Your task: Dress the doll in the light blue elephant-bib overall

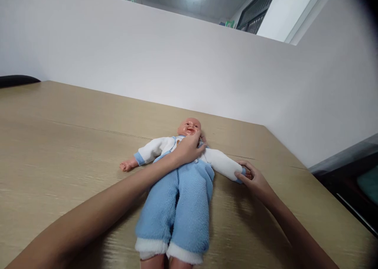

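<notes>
A baby doll (191,198) lies on its back on the table, dressed in fleecy blue overalls and a white top with blue cuffs. My left hand (189,147) reaches across its chest and grips the clothing at the neck and shoulder; part of the fingers is hidden behind the shoulder. At the end of the doll's outstretched white sleeve (223,163), my right hand (252,178) holds the blue cuff between thumb and fingers. The doll's other arm (153,149) rests out to the left, its plastic hand bare. Its feet are cut off by the lower frame edge.
The wooden table (73,143) has thin seams across it and meets a pale partition wall (147,60) at the back. A dark curved object (19,80) shows beyond the left edge. Black furniture (351,182) stands past the right edge.
</notes>
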The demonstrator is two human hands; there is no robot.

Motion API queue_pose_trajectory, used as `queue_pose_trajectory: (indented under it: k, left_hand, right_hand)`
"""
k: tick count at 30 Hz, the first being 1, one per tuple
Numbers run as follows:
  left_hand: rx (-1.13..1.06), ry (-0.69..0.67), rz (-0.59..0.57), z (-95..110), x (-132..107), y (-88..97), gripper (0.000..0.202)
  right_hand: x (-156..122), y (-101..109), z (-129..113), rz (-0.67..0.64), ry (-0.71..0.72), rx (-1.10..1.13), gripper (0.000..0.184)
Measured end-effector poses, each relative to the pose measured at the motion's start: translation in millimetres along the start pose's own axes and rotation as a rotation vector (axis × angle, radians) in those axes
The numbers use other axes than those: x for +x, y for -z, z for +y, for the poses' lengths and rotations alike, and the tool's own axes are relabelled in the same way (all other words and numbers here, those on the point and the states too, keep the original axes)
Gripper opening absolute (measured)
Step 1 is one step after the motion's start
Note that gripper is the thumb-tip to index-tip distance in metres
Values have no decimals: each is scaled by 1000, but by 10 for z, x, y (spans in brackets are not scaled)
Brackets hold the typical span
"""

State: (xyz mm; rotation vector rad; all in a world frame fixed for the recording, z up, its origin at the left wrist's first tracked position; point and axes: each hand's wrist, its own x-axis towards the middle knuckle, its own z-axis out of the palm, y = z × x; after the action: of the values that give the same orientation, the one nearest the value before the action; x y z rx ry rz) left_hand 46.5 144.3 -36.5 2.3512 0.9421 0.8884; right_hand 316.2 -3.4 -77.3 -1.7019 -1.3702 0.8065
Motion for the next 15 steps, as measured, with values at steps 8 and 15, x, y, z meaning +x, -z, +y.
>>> queue_pose_trajectory:
  k: [8,15]
  left_hand:
    - [192,-80,52,142,-102,142,19]
    - [10,-123,206,-65,-758,545,20]
  right_hand:
    - [-94,-130,38,210,358,-461,38]
    - [-324,-445,-333,286,637,-442,27]
